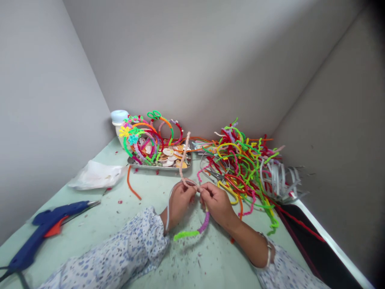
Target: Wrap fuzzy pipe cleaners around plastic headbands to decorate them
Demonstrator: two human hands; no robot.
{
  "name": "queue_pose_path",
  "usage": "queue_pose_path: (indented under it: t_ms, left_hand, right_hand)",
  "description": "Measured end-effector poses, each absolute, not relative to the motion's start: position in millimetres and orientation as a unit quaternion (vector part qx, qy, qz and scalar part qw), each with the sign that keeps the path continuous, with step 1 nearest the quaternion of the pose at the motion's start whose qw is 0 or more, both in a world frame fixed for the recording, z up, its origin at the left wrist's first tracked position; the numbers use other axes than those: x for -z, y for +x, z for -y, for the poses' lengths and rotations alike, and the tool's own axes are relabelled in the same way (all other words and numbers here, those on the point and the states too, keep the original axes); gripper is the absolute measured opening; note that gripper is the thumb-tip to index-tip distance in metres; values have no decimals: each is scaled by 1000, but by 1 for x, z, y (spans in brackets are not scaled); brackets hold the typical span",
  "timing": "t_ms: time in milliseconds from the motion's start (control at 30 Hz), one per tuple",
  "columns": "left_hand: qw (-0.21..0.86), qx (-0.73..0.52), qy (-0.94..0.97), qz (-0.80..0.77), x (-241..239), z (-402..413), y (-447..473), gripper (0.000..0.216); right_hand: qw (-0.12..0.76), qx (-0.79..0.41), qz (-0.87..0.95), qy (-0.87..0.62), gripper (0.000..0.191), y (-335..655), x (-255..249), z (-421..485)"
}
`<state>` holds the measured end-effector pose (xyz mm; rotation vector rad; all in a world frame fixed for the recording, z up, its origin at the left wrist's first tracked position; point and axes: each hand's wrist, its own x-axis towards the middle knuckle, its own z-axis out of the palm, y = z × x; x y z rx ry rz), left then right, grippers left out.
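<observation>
At the middle of the table, my left hand [179, 201] is closed in a pinch on a thin headband [168, 210]. The bare grey end of the band curves down beside my left wrist. Its other end is wrapped in purple and bright green pipe cleaner [204, 223] and hangs below my right hand. My right hand [218, 204] pinches the band close to my left fingertips, where a pale pink pipe cleaner [185, 156] winds round it. The free end of that pink pipe cleaner sticks up. My fingers partly hide the wrapped spot.
A blue glue gun [45, 233] lies at left, near a white plastic bag [98, 175]. Behind stands a metal tray [159, 167] with finished headbands [144, 140]. Right are a heap of pipe cleaners [246, 160], scissors [217, 175] and bare grey bands [278, 178].
</observation>
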<state>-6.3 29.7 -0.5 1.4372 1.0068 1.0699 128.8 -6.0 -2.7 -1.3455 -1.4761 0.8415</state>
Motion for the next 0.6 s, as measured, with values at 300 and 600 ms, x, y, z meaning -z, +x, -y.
queue_pose_path:
  t_ms: [300, 600]
  left_hand:
    - [557, -440, 574, -408, -12, -26, -5, 19]
    - [612, -454, 512, -396, 4, -30, -3, 13]
  right_hand:
    - [478, -383, 581, -536, 24, 129, 7, 4]
    - [495, -478, 531, -495, 22, 131, 6, 2]
